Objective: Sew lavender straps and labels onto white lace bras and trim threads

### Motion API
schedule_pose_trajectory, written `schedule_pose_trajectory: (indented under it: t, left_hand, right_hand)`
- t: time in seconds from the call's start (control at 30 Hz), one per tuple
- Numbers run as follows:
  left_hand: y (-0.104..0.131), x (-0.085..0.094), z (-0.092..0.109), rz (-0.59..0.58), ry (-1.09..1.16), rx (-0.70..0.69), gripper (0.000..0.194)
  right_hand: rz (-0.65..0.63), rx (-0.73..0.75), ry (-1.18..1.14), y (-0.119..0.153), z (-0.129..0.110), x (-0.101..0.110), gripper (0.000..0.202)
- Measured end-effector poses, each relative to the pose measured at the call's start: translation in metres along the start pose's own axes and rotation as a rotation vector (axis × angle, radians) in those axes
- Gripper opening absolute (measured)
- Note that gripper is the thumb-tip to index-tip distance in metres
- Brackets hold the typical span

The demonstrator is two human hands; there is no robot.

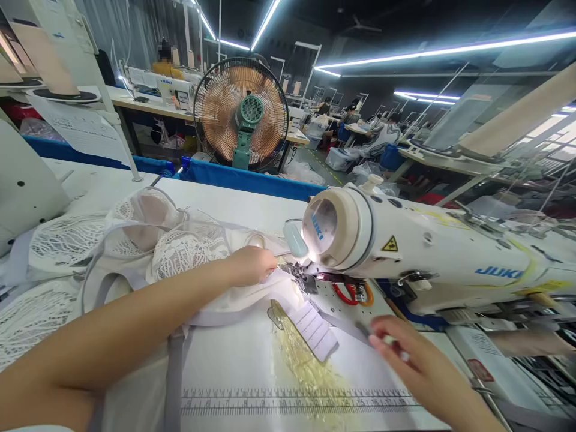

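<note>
My left hand is closed on the edge of a pale bra with lace cups, just left of the presser foot of a white sewing machine. From the presser foot, a lilac hook-and-eye strip hangs toward me over the table. To the right of the strip, my right hand is held above the machine bed with its fingers curled. Something small and whitish shows between them, with a dark blurred tip; its kind is not clear.
More lace bras are heaped on the left. A printed ruler runs along the table's front, beside yellowish tape. Red and orange rings lie behind the strip. A large fan stands beyond the blue cloth edge.
</note>
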State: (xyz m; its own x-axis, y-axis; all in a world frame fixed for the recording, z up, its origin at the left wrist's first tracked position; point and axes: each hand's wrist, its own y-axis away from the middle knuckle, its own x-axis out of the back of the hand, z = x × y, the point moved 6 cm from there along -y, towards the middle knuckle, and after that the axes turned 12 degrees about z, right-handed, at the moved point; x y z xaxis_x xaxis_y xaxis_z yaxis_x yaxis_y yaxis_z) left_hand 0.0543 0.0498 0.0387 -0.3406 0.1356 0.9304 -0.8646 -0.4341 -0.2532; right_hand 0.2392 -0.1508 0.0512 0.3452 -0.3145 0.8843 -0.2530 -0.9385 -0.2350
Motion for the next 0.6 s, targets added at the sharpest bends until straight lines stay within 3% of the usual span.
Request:
schedule_pose_trajectory:
  t: [0.1,0.17,0.33,0.47,0.6]
  left_hand:
    - [0.005,-0.008,0.008,-0.088,-0.007,-0.118,0.019]
    - [0.012,-0.012,0.012,-0.109,-0.04,-0.17,0.022]
    - [0.035,-0.021,0.018,-0.083,-0.194,-0.169,0.044]
    - [0.042,-0.024,0.018,-0.131,-0.162,-0.119,0.048]
    - [0.035,-0.017,0.014,-0.162,-0.092,-0.096,0.041]
  right_hand:
    - [-0.053,0.324,-0.191,-0.01,-0.078,-0.028,0.019]
    - [-0.018,0.388,-0.227,-0.031,-0.103,-0.05,0.025]
    - [0.098,0.277,-0.235,-0.08,-0.095,-0.089,0.02]
    - [0.098,0.273,-0.203,-0.081,-0.087,-0.1,0.02]
    - [0.099,0.282,-0.163,-0.073,-0.09,-0.104,0.026]
